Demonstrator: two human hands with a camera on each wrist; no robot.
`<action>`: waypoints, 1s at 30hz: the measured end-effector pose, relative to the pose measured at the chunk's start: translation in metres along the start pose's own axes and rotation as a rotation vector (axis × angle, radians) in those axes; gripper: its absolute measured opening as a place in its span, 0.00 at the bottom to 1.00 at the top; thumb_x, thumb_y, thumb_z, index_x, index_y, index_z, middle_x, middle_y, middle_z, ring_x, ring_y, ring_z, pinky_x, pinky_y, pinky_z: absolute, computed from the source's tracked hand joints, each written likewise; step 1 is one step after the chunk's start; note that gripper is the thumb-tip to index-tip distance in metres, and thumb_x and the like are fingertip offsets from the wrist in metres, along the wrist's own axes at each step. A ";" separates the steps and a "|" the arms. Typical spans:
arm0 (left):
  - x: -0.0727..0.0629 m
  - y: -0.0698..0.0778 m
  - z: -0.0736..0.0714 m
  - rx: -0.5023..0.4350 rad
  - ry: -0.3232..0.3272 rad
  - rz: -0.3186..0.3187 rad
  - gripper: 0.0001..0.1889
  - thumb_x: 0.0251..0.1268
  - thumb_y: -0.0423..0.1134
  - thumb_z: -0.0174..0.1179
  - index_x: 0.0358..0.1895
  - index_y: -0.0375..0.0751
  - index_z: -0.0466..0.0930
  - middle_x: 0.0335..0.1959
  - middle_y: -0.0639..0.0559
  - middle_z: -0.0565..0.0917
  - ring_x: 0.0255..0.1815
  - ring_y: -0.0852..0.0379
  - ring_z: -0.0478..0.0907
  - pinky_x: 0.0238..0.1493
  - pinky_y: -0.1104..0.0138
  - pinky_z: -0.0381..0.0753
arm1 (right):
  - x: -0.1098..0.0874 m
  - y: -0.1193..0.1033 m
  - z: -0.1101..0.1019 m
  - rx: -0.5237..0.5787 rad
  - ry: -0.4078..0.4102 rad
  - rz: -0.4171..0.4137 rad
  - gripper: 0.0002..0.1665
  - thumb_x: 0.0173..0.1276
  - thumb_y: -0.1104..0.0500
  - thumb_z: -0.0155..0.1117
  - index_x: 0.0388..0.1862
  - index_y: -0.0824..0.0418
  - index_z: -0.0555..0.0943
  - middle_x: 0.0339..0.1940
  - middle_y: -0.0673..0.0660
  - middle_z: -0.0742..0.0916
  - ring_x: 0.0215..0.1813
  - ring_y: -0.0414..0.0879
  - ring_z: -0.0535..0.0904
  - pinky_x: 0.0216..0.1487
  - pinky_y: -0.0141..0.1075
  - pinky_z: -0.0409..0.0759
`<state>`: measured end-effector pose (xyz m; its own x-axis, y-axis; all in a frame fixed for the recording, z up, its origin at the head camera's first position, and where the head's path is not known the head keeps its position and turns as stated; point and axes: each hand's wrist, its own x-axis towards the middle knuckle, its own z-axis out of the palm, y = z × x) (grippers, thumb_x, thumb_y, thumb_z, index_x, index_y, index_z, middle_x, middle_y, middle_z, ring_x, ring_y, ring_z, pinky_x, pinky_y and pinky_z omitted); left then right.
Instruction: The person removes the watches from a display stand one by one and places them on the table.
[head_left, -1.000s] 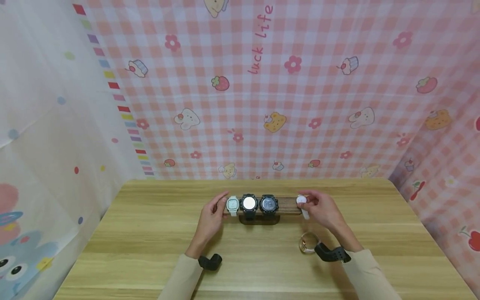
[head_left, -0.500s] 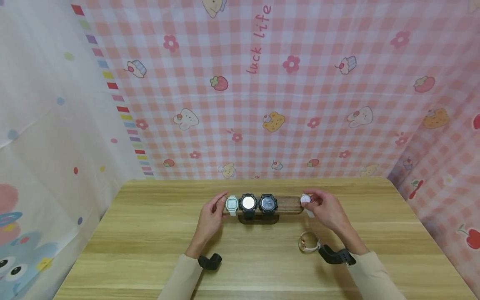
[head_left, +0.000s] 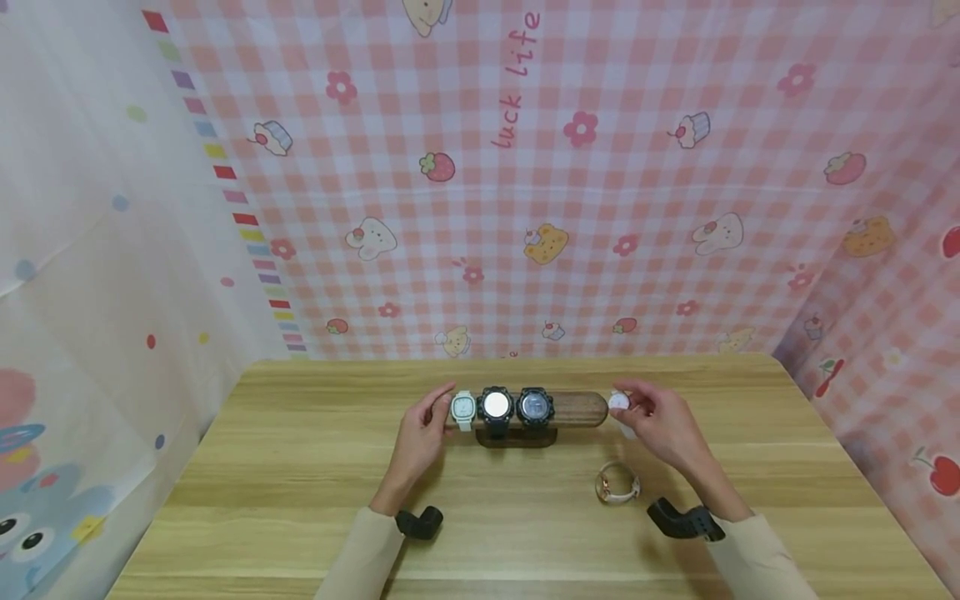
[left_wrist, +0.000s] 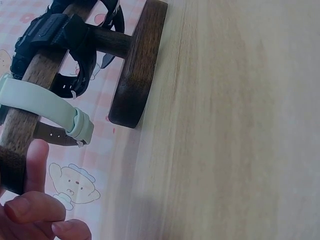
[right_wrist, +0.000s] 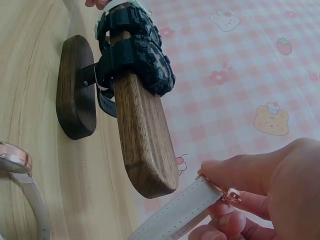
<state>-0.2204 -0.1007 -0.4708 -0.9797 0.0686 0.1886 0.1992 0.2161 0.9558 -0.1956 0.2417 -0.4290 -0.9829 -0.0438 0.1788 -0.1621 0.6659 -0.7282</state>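
A wooden watch stand (head_left: pixel 577 408) carries a mint-green watch (head_left: pixel 463 407), a black watch with a bright white face (head_left: pixel 497 405) and another black watch (head_left: pixel 535 406). My left hand (head_left: pixel 420 437) grips the bar's left end, beside the mint-green watch; in the left wrist view, fingers (left_wrist: pixel 35 205) show at that end. Just off the bar's bare right end, my right hand (head_left: pixel 663 425) pinches a white-strapped watch (head_left: pixel 619 401). In the right wrist view, its white strap (right_wrist: pixel 175 210) hangs down from the fingers, apart from the bar.
Another white-strapped watch with rose-gold metal (head_left: pixel 617 483) stands on the wooden table (head_left: pixel 525 533), in front of the stand's right end. Behind the table hangs a pink checked cloth (head_left: pixel 480 208). Black wrist cameras (head_left: pixel 420 523) sit on both wrists.
My right hand has moved right with the white-strapped watch, taking it off the bar's right end. My left hand stays on the stand.
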 end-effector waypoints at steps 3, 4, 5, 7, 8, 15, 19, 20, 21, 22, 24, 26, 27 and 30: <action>0.000 0.001 0.000 0.000 0.002 -0.001 0.17 0.79 0.35 0.49 0.63 0.36 0.77 0.33 0.44 0.80 0.36 0.30 0.78 0.39 0.47 0.85 | -0.003 -0.001 -0.001 0.001 0.000 0.007 0.21 0.65 0.63 0.69 0.57 0.68 0.80 0.32 0.56 0.82 0.29 0.41 0.74 0.24 0.30 0.72; 0.000 0.001 0.000 0.004 0.001 -0.002 0.17 0.79 0.36 0.49 0.63 0.36 0.77 0.33 0.44 0.80 0.35 0.31 0.78 0.39 0.47 0.85 | -0.004 -0.001 -0.001 0.001 0.000 0.008 0.22 0.65 0.63 0.70 0.56 0.69 0.80 0.33 0.56 0.83 0.29 0.41 0.74 0.24 0.30 0.72; 0.000 0.001 0.000 0.010 0.002 -0.002 0.17 0.79 0.36 0.49 0.63 0.36 0.77 0.33 0.44 0.80 0.35 0.33 0.79 0.39 0.47 0.85 | -0.005 -0.002 -0.002 -0.001 -0.001 0.007 0.22 0.65 0.63 0.70 0.56 0.69 0.80 0.33 0.56 0.83 0.29 0.40 0.74 0.24 0.30 0.72; 0.000 0.001 -0.001 0.021 0.000 -0.001 0.17 0.79 0.36 0.49 0.63 0.36 0.77 0.32 0.44 0.80 0.33 0.36 0.79 0.38 0.47 0.85 | -0.007 -0.003 -0.002 -0.003 -0.004 0.007 0.22 0.65 0.63 0.70 0.57 0.69 0.80 0.32 0.55 0.83 0.29 0.40 0.74 0.24 0.30 0.73; 0.000 0.001 -0.001 0.025 -0.002 0.000 0.17 0.79 0.36 0.49 0.63 0.36 0.77 0.32 0.45 0.80 0.33 0.37 0.79 0.38 0.47 0.85 | -0.008 -0.003 -0.002 -0.005 -0.005 0.005 0.22 0.65 0.63 0.70 0.57 0.69 0.80 0.32 0.55 0.83 0.29 0.40 0.74 0.23 0.30 0.73; 0.001 -0.001 -0.003 0.020 -0.018 0.000 0.17 0.79 0.37 0.48 0.64 0.36 0.77 0.34 0.45 0.80 0.36 0.30 0.78 0.39 0.47 0.85 | -0.014 -0.007 0.000 -0.009 -0.010 -0.011 0.21 0.64 0.64 0.70 0.56 0.68 0.81 0.31 0.54 0.83 0.28 0.40 0.75 0.22 0.30 0.72; 0.001 -0.001 -0.003 0.013 -0.017 -0.006 0.17 0.79 0.37 0.49 0.64 0.36 0.77 0.36 0.44 0.81 0.37 0.29 0.78 0.39 0.46 0.85 | -0.017 -0.011 0.000 -0.010 -0.004 -0.029 0.21 0.64 0.65 0.70 0.56 0.67 0.81 0.30 0.53 0.83 0.27 0.40 0.75 0.22 0.30 0.72; 0.001 -0.001 -0.003 0.013 -0.017 -0.008 0.17 0.79 0.37 0.49 0.64 0.36 0.77 0.36 0.44 0.81 0.37 0.29 0.78 0.39 0.46 0.85 | -0.018 -0.013 0.000 -0.009 -0.004 -0.031 0.21 0.64 0.65 0.71 0.56 0.67 0.81 0.30 0.53 0.83 0.27 0.40 0.74 0.22 0.30 0.72; 0.001 -0.001 -0.003 0.014 -0.017 -0.010 0.17 0.79 0.37 0.49 0.64 0.36 0.77 0.37 0.43 0.81 0.37 0.30 0.78 0.39 0.47 0.85 | -0.019 -0.014 0.000 -0.007 -0.005 -0.034 0.21 0.64 0.65 0.71 0.56 0.67 0.81 0.30 0.53 0.83 0.27 0.39 0.74 0.22 0.30 0.72; 0.001 -0.001 -0.003 0.016 -0.017 -0.011 0.17 0.79 0.37 0.49 0.64 0.36 0.77 0.37 0.43 0.81 0.36 0.30 0.78 0.39 0.47 0.85 | -0.020 -0.016 0.000 -0.002 -0.005 -0.038 0.21 0.63 0.65 0.71 0.56 0.67 0.81 0.30 0.53 0.83 0.27 0.39 0.74 0.23 0.30 0.72; 0.001 -0.001 -0.003 0.020 -0.015 -0.013 0.17 0.79 0.37 0.49 0.64 0.36 0.77 0.37 0.43 0.81 0.35 0.32 0.79 0.39 0.47 0.85 | -0.022 -0.020 0.001 0.005 -0.006 -0.049 0.21 0.63 0.66 0.71 0.55 0.67 0.81 0.29 0.53 0.83 0.27 0.39 0.74 0.23 0.29 0.73; 0.002 -0.002 -0.002 0.021 -0.013 -0.015 0.17 0.79 0.37 0.49 0.64 0.36 0.77 0.37 0.44 0.81 0.34 0.35 0.79 0.38 0.48 0.85 | -0.024 -0.023 0.002 0.013 -0.007 -0.063 0.21 0.62 0.67 0.72 0.55 0.68 0.82 0.29 0.53 0.83 0.27 0.39 0.74 0.23 0.29 0.73; 0.002 -0.002 -0.002 0.021 -0.011 -0.015 0.17 0.79 0.37 0.49 0.64 0.37 0.77 0.37 0.44 0.81 0.34 0.37 0.80 0.38 0.48 0.85 | -0.025 -0.025 0.003 0.016 -0.008 -0.071 0.21 0.61 0.67 0.72 0.54 0.69 0.82 0.29 0.53 0.83 0.27 0.38 0.74 0.24 0.29 0.73; 0.002 -0.003 -0.002 0.020 -0.008 -0.016 0.17 0.79 0.37 0.49 0.64 0.37 0.77 0.35 0.45 0.80 0.32 0.41 0.80 0.38 0.48 0.85 | -0.027 -0.029 0.004 0.019 -0.008 -0.090 0.21 0.61 0.68 0.72 0.54 0.70 0.82 0.29 0.53 0.83 0.27 0.37 0.73 0.24 0.29 0.73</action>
<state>-0.2229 -0.1030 -0.4729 -0.9826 0.0729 0.1710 0.1836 0.2369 0.9540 -0.1648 0.2206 -0.4158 -0.9650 -0.1084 0.2387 -0.2510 0.6450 -0.7218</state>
